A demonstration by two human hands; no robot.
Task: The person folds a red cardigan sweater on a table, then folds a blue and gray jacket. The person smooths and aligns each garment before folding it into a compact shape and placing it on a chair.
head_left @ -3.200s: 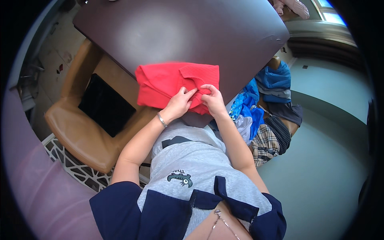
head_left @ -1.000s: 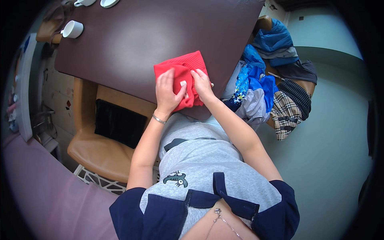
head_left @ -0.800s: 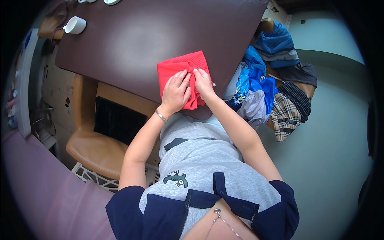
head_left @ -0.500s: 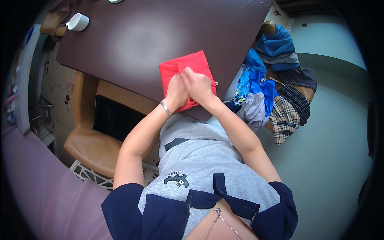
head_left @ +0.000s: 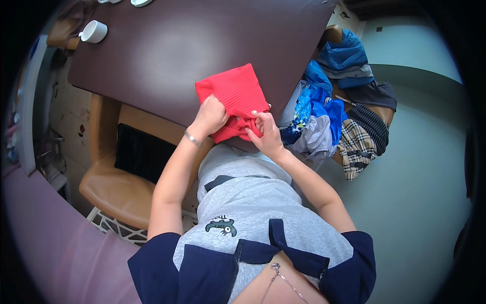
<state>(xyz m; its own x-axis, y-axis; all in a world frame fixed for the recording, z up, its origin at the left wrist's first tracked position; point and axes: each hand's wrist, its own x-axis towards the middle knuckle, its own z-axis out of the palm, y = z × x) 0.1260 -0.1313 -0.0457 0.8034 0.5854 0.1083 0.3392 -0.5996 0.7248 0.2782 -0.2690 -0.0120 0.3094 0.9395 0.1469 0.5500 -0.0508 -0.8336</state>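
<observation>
A red ribbed knit garment (head_left: 234,90) with pale buttons lies folded at the near edge of the dark brown table (head_left: 167,55). My left hand (head_left: 210,116) is closed on its left side, with a bracelet at the wrist. At the near right corner my right hand (head_left: 267,134) pinches the garment's edge beside a button. Between the two hands the near part of the cloth is bunched and partly hangs over the table edge. Which garment it is, I cannot tell from the folded shape.
Right of the table, a chair holds a heap of clothes (head_left: 324,109) in blue, grey and plaid. A tan chair (head_left: 116,192) with a black cushion (head_left: 143,152) stands at the left. One white cup (head_left: 94,32) sits near the table's far left edge.
My hands were together over the middle of the garment and are now apart. The right one has moved down and right to the near corner, the left slightly left.
</observation>
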